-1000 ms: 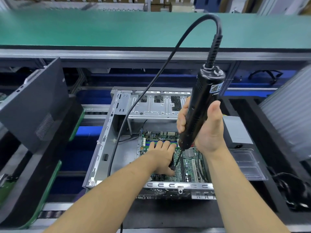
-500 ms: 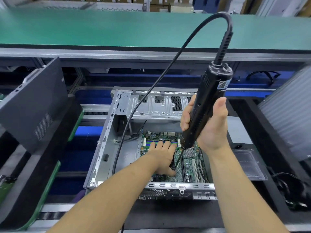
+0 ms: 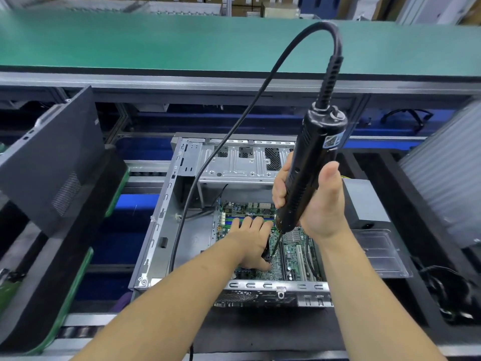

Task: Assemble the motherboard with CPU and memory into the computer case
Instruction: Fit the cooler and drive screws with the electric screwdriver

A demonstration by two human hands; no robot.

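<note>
Screwdriver (image 3: 309,175) nearer upright in right hand (image 3: 318,201)'s grip; flat left hand (image 3: 253,241) perhaps hiding bit tip.

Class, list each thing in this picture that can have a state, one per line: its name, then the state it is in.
computer case: side open, lying flat
motherboard: set inside the case
electric screwdriver: tilted, bit down at the motherboard
right hand: grips the screwdriver
left hand: fingers straight, resting on the motherboard
clear plastic tray: beside the case, nothing visible in it
</note>
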